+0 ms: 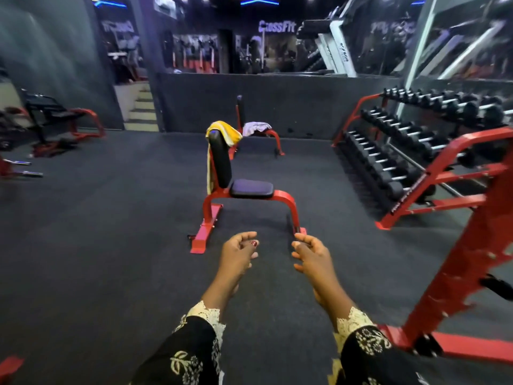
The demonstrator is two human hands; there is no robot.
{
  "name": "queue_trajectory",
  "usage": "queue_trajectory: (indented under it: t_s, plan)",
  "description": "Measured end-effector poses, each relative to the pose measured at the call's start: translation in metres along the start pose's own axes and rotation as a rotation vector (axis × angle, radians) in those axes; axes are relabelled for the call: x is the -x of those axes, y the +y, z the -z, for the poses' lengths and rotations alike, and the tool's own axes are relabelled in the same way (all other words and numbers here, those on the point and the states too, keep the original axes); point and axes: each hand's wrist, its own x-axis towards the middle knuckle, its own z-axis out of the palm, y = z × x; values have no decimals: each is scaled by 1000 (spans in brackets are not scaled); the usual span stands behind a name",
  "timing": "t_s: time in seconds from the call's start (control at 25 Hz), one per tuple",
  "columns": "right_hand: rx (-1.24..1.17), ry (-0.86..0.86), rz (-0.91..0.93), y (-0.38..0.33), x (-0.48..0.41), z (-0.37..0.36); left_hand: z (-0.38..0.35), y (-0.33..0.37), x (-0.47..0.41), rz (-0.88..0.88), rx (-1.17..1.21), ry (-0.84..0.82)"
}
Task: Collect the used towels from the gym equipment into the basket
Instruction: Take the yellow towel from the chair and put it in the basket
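A yellow towel (226, 132) hangs over the top of the black backrest of a red seated bench (281, 196) in the middle of the floor. Behind it, a light grey towel (256, 127) lies on a second red bench (274, 136). My left hand (239, 252) and my right hand (312, 254) reach forward side by side, well short of the near bench. Both hold nothing, with the fingers loosely curled and apart. No basket is in view.
A red dumbbell rack (410, 151) with several black dumbbells lines the right side, and a red frame (469, 245) stands close at my right. Another bench (55, 118) and barbells (25, 168) sit at the left. Steps (141, 112) rise at the back.
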Motion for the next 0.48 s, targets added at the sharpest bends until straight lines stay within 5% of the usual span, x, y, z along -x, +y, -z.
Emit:
queue_trajectory:
  t_s: [0.48]
  plan:
    - [-16, -132, 4, -48, -411, -155, 15, 74, -425, -70, 19, 122]
